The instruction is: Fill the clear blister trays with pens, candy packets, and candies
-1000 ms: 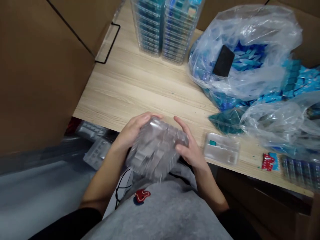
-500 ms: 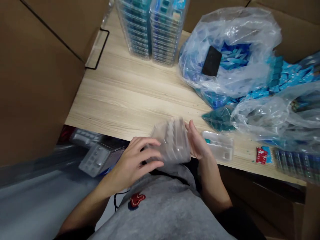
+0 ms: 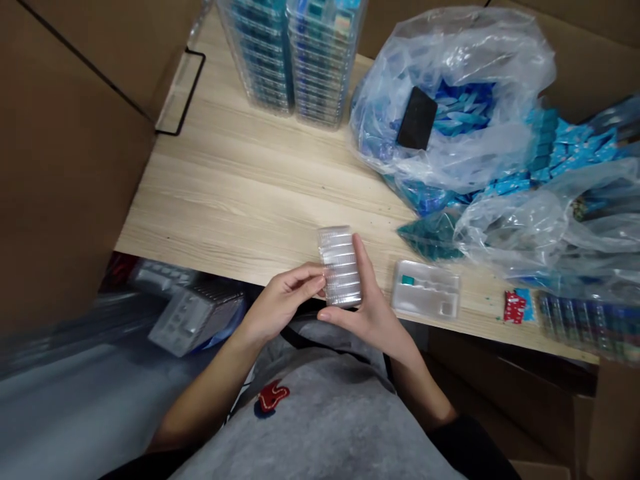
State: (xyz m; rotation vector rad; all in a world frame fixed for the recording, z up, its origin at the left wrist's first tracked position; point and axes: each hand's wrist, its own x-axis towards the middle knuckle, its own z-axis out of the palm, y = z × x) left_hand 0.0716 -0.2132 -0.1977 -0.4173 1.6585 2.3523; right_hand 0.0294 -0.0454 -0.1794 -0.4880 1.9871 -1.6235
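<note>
A stack of clear plastic trays (image 3: 341, 267), nested together, is held between my two hands above the table's front edge. My right hand (image 3: 367, 297) is wrapped round its right side and lower end, thumb and fingers spread along it. On the left side, the fingertips and thumb of my left hand (image 3: 290, 297) pinch the stack's edge. Just right of my right hand, a single clear tray (image 3: 425, 290) lies on the table with a small teal piece (image 3: 407, 281) in its upper left compartment.
Filled clear trays (image 3: 320, 73) stand in tall stacks at the back. Plastic bags (image 3: 470, 153) of blue pieces spread over the right, a black scoop-like object (image 3: 417, 119) among them. Red and blue packets (image 3: 515, 306) lie near the front edge. More trays (image 3: 185, 320) sit below left.
The stack, blurred and tilted before, is now turned with its layered edges facing up. My left fingers have gone from loosely spread to pinching its edge.
</note>
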